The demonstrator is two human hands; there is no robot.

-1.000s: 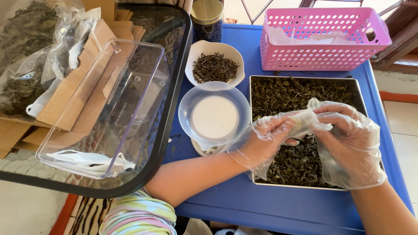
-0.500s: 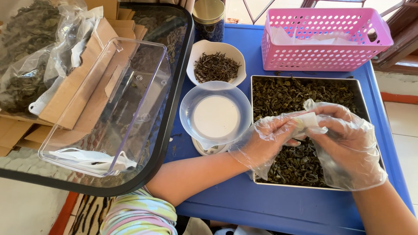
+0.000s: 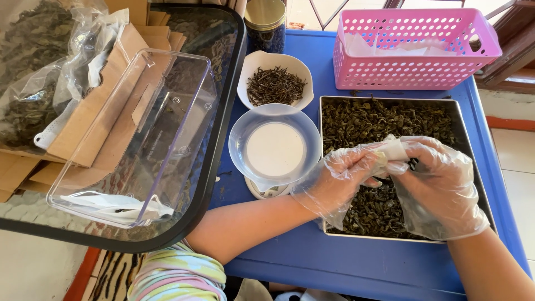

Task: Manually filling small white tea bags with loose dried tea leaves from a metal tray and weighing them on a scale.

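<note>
Head view: both gloved hands, left hand [image 3: 346, 174] and right hand [image 3: 437, 184], pinch a small white paper pouch [image 3: 393, 150] over the metal tray of dried green leaves [image 3: 472, 145]; slippery gloves might drop it.

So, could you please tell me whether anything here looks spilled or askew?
A few dark tea bits lie loose on the blue table beside the scale, outside the metal tray. The clear plastic bin sits tilted. Nothing else stands out.

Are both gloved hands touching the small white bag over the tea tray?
Touching. The head view shows the left hand and right hand both pinching the small white bag.
</note>
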